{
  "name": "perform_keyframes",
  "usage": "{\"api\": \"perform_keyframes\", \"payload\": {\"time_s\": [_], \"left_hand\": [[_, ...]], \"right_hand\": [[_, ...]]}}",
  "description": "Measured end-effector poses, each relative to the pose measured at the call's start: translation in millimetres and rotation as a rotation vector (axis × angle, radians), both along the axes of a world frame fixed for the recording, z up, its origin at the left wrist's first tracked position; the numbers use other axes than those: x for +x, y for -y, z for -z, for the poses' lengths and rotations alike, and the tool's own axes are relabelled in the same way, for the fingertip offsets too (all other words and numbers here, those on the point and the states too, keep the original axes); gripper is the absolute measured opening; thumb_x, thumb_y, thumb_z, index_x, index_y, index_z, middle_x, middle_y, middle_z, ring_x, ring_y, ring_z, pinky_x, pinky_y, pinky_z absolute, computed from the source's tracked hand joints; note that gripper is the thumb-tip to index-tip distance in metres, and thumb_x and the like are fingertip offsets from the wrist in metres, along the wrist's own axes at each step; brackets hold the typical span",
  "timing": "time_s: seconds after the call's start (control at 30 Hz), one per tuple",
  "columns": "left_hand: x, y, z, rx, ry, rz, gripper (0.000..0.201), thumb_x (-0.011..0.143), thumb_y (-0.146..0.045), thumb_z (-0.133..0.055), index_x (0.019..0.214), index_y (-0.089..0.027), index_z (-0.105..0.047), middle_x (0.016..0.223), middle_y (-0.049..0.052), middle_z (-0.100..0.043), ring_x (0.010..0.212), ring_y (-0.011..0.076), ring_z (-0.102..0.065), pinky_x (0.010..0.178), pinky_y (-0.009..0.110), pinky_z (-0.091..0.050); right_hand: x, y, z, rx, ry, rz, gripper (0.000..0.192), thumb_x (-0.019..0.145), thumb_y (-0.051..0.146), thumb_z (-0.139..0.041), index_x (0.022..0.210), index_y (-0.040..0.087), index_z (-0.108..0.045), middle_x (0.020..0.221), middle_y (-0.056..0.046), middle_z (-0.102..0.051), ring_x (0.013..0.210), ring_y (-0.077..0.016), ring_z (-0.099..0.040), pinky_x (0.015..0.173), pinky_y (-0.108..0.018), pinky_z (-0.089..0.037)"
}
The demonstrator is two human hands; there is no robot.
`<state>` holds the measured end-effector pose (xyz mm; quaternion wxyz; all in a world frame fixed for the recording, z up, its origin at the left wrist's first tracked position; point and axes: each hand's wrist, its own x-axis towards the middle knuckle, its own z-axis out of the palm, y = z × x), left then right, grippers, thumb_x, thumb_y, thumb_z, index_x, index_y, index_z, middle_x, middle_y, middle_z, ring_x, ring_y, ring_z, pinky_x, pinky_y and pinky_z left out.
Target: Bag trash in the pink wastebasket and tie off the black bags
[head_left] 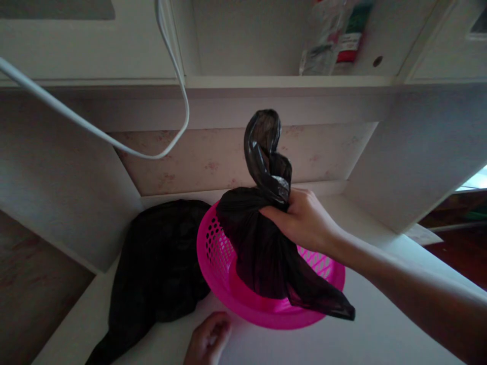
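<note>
A thin black plastic bag (262, 243) hangs in my right hand (304, 220), which is wrapped round its gathered neck. The twisted, shiny top of the bag sticks up above my fist. Its body is over and partly inside a bright pink basket (266, 318) with holes in its sides, and one dark corner droops across the basket's front right rim. My left hand (209, 337) is low in the picture, just in front of the basket and apart from it. Its fingers are curled in, and I see nothing in them.
A dark cloth-like bundle (160, 258) lies left of the basket on the white surface (380, 314). A white cable (95, 129) loops down at the upper left. Clear plastic packaging (319, 53) and a green-and-red container (349, 43) stand on the shelf above.
</note>
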<state>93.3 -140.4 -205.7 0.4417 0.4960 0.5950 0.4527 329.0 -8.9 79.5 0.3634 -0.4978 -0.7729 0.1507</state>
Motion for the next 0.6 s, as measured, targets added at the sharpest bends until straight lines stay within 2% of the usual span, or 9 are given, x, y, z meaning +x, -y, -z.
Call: {"api": "perform_keyframes", "payload": {"time_s": [0.07,0.13,0.2,0.27,0.33,0.4,0.43,0.5,0.6], "left_hand": [[-17,-6,-10.5,0.005,0.062,-0.116,0.068,0.069,-0.085,-0.073,0.083,-0.018,-0.08,0.066,0.005,-0.073,0.065,0.0224,-0.069,0.064,0.029,-0.057],[-39,-12,-31.1,0.038,0.053,-0.232,0.067,0.065,-0.083,-0.078,0.085,-0.019,-0.081,0.064,0.004,-0.074,0.063,0.0221,-0.07,0.062,0.028,-0.058],[-58,-13,-63.8,0.106,-0.011,-0.308,0.061,0.067,-0.076,-0.081,0.089,-0.02,-0.082,0.071,0.005,-0.077,0.066,0.0224,-0.073,0.062,0.027,-0.061],[-65,-13,-106.7,0.248,-0.132,-0.324,0.046,0.075,-0.066,-0.082,0.089,-0.022,-0.082,0.081,0.005,-0.08,0.069,0.0221,-0.076,0.063,0.026,-0.063],[-58,-13,-153.7,0.47,-0.304,-0.24,0.028,0.085,-0.051,-0.078,0.087,-0.024,-0.081,0.088,0.005,-0.081,0.074,0.0213,-0.078,0.066,0.023,-0.063],[-40,-19,-196.7,0.676,-0.492,0.002,0.014,0.092,-0.036,-0.071,0.09,-0.027,-0.082,0.092,0.003,-0.082,0.079,0.0192,-0.079,0.071,0.021,-0.062],[-29,-25,-214.6,0.762,-0.544,0.095,0.014,0.095,-0.033,-0.069,0.092,-0.028,-0.082,0.088,0.001,-0.082,0.077,0.0178,-0.078,0.073,0.02,-0.061],[-7,-44,-240.2,0.79,-0.644,0.284,0.017,0.099,-0.032,-0.065,0.099,-0.028,-0.082,0.091,0.001,-0.082,0.081,0.0183,-0.079,0.078,0.023,-0.061],[17,-77,-253.7,0.704,-0.827,0.476,0.021,0.101,-0.03,-0.062,0.107,-0.026,-0.081,0.102,0.002,-0.084,0.091,0.0229,-0.08,0.084,0.031,-0.062]], "right_hand": [[0,2,8.3,-0.026,0.093,-0.011,0.017,0.086,0.033,-0.062,0.09,0.022,-0.073,0.084,-0.004,-0.077,0.081,-0.0254,-0.071,0.067,-0.032,-0.048],[1,1,14.7,-0.113,0.222,-0.037,0.019,0.086,0.033,-0.063,0.096,0.022,-0.075,0.084,-0.005,-0.077,0.076,-0.0247,-0.07,0.066,-0.032,-0.046],[2,-2,19.7,-0.235,0.351,-0.076,0.025,0.086,0.038,-0.065,0.099,0.02,-0.077,0.082,-0.008,-0.077,0.072,-0.0247,-0.07,0.063,-0.033,-0.044],[2,-6,23.1,-0.343,0.414,-0.122,0.03,0.086,0.044,-0.068,0.101,0.02,-0.078,0.081,-0.009,-0.077,0.072,-0.0258,-0.07,0.062,-0.034,-0.045],[4,-11,24.6,-0.428,0.391,-0.184,0.033,0.084,0.046,-0.072,0.103,0.02,-0.079,0.083,-0.008,-0.078,0.077,-0.0269,-0.072,0.065,-0.034,-0.048],[7,-16,24.8,-0.515,0.293,-0.292,0.036,0.079,0.041,-0.078,0.108,0.02,-0.078,0.094,-0.006,-0.08,0.087,-0.0271,-0.074,0.072,-0.033,-0.053],[10,-19,24.7,-0.56,0.236,-0.348,0.041,0.075,0.038,-0.081,0.111,0.019,-0.077,0.101,-0.006,-0.08,0.093,-0.0269,-0.073,0.075,-0.032,-0.054],[16,-23,25.4,-0.638,0.141,-0.422,0.053,0.067,0.031,-0.086,0.117,0.018,-0.075,0.112,-0.007,-0.079,0.101,-0.0261,-0.072,0.08,-0.031,-0.056],[25,-27,29.5,-0.806,-0.033,-0.497,0.063,0.059,0.021,-0.087,0.12,0.017,-0.071,0.109,-0.006,-0.077,0.098,-0.0225,-0.07,0.079,-0.03,-0.056]]}}
